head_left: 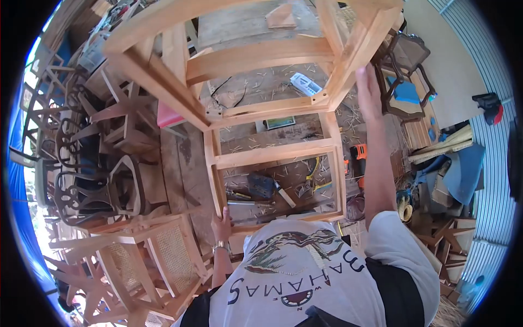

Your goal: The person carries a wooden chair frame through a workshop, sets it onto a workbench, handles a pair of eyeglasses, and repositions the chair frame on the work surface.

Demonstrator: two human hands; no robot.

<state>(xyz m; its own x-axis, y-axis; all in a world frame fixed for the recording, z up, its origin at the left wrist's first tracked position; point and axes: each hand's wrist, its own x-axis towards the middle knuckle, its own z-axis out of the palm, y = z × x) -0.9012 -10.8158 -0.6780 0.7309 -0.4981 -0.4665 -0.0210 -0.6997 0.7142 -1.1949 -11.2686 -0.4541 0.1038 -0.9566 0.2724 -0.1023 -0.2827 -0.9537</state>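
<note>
In front of me stands a bare wooden chair frame [272, 154], with its back section nearest my body and its seat and leg rails rising at the far end. My left hand [221, 226] is closed around the near left corner of the back section, a watch on its wrist. Up along the right side rail, my right hand [369, 98] lies with fingers stretched out against the wood; its palm side is partly hidden. Through the frame show a wooden-handled brush or tool [284, 194], a dark block-like object [261, 185] and an orange power tool [358, 152] to the right.
Wood shavings litter the plank work surface [185, 169]. Dark carved chairs [128, 185] and cane-panelled frames [173, 256] crowd the left. On the right are a chair with a blue piece [404, 91] on it, blue sheeting [466, 174] and a corrugated wall [490, 201].
</note>
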